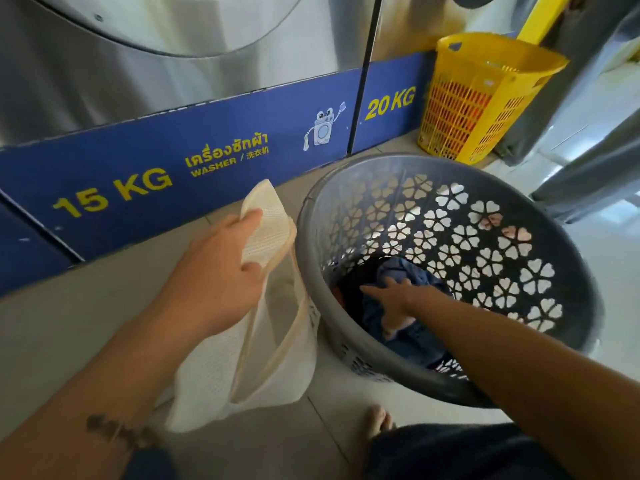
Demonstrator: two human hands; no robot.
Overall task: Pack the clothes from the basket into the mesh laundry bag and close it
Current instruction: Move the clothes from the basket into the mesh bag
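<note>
I was looking down at a pale tiled floor in front of steel washers, whose blue base panel read 15 KG and 20 KG. A yellow basket stood in the far right corner.

My left hand held the cream mesh laundry bag up by its top edge, thumb and fingers pinched on the mesh, so the bag hung just beside the grey basket, touching its rim or nearly so. The bag looked slack and flat; I could not tell whether anything lay inside.

My right hand reached deep into the grey basket, fingers spread and curling down onto a blue garment at the bottom. Darker clothes lay beside it. I could not tell whether the fingers had gripped the fabric.
</note>
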